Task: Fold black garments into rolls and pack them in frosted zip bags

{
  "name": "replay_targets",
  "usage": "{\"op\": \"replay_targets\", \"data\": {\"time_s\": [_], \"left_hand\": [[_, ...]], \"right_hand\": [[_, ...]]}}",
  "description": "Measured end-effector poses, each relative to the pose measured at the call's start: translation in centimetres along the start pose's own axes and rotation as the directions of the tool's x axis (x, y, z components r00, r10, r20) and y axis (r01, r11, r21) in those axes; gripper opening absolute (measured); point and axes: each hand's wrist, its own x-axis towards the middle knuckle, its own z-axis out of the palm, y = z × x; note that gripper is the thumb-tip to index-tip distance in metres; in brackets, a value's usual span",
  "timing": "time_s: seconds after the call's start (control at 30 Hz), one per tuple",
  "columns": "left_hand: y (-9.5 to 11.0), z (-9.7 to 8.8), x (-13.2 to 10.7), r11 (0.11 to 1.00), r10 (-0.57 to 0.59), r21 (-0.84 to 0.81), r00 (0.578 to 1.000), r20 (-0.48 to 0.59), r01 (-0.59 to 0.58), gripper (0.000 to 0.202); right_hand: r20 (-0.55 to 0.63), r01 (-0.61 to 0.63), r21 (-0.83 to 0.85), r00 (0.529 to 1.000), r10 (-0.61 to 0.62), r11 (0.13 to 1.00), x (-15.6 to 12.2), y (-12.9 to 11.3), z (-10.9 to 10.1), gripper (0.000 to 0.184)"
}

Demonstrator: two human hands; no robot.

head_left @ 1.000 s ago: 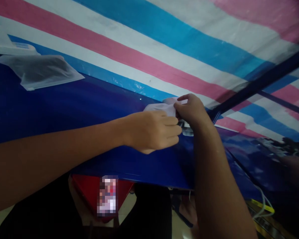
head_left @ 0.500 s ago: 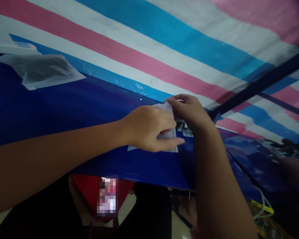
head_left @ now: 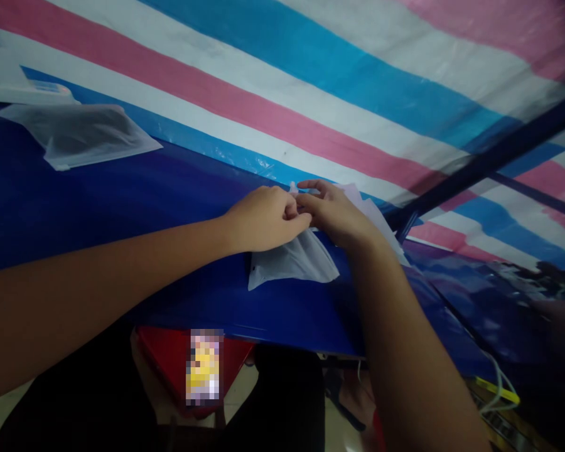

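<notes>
A frosted zip bag (head_left: 295,260) is bunched up on the blue table, its lower part spread toward me. My left hand (head_left: 269,220) is closed on its upper part, thumb pointing right. My right hand (head_left: 332,213) meets the left at the top of the bag, its fingers bent around the upper edge. A small whitish tip, perhaps the zip slider, shows by the right fingertips. The fingers overlap, so the exact grip is partly hidden. Behind my right wrist lie more pale, flat bags or sheets (head_left: 381,227).
Another frosted zip bag (head_left: 98,135) with something dark inside lies at the far left, beside a white device (head_left: 28,88). A striped sheet (head_left: 263,113) hangs behind the blue table (head_left: 193,188). A phone with a blurred screen (head_left: 203,367) rests on a red stool (head_left: 160,358) below.
My right hand has moved left to meet my left hand, which has drawn back and closed. The bag has gone from flat to bunched, and the pale sheets behind the right wrist now show.
</notes>
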Motion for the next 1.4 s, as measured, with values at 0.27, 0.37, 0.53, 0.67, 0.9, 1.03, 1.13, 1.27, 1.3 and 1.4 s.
{"op": "replay_targets", "data": {"time_s": [0.27, 0.37, 0.53, 0.67, 0.9, 1.03, 1.13, 1.27, 1.3, 1.4], "left_hand": [[0.1, -0.1, 0.2, 0.996, -0.08, -0.031, 0.997, 0.0, 0.08, 0.032], [-0.1, -0.1, 0.4, 0.99, -0.137, -0.03, 0.991, -0.005, 0.137, 0.027], [-1.1, -0.1, 0.8, 0.982, -0.187, -0.021, 0.981, -0.056, 0.186, 0.024], [-1.7, -0.4, 1.0, 0.989, -0.146, -0.008, 0.988, -0.056, 0.146, 0.023], [-1.6, -0.2, 0.7, 0.998, -0.059, -0.006, 0.998, -0.025, 0.059, 0.027], [-1.9, 0.4, 0.6, 0.999, 0.054, -0.006, 0.998, -0.039, -0.054, 0.027], [-2.2, 0.6, 0.6, 0.997, 0.071, -0.019, 0.997, -0.028, -0.071, 0.025], [-2.4, 0.4, 0.7, 0.996, 0.06, -0.067, 0.998, -0.001, -0.06, 0.02], [-2.4, 0.4, 0.7, 0.995, 0.064, -0.076, 0.998, 0.0, -0.064, 0.019], [-2.4, 0.4, 0.6, 0.993, 0.075, -0.095, 0.997, 0.006, -0.074, 0.016]], "right_hand": [[0.073, -0.011, 0.123, 0.997, 0.002, 0.992, 0.6, 0.8, -0.3, 0.045], [0.093, -0.022, 0.121, 0.996, 0.011, 0.992, 0.2, 0.8, -0.2, 0.049], [0.125, 0.022, 0.163, 0.991, -0.043, 0.986, 0.3, 0.3, 0.4, 0.053], [0.021, 0.069, -0.046, 0.997, -0.068, 0.997, -2.3, -1.6, 0.0, 0.052], [0.422, 0.024, 0.074, 0.905, -0.054, 0.997, -19.9, 5.3, 6.6, 0.017], [0.189, -0.118, -0.058, 0.974, 0.127, 0.991, -21.9, 17.5, 15.1, 0.03], [-0.074, -0.126, -0.045, 0.99, 0.122, 0.991, -20.4, 24.8, 18.7, 0.052], [0.099, -0.092, -0.031, 0.991, 0.095, 0.995, -19.7, 28.6, 19.6, 0.059], [0.119, -0.086, -0.056, 0.989, 0.092, 0.995, -19.8, 28.8, 19.6, 0.064], [0.116, -0.086, -0.127, 0.988, 0.101, 0.988, -20.0, 28.7, 20.0, 0.076]]}}
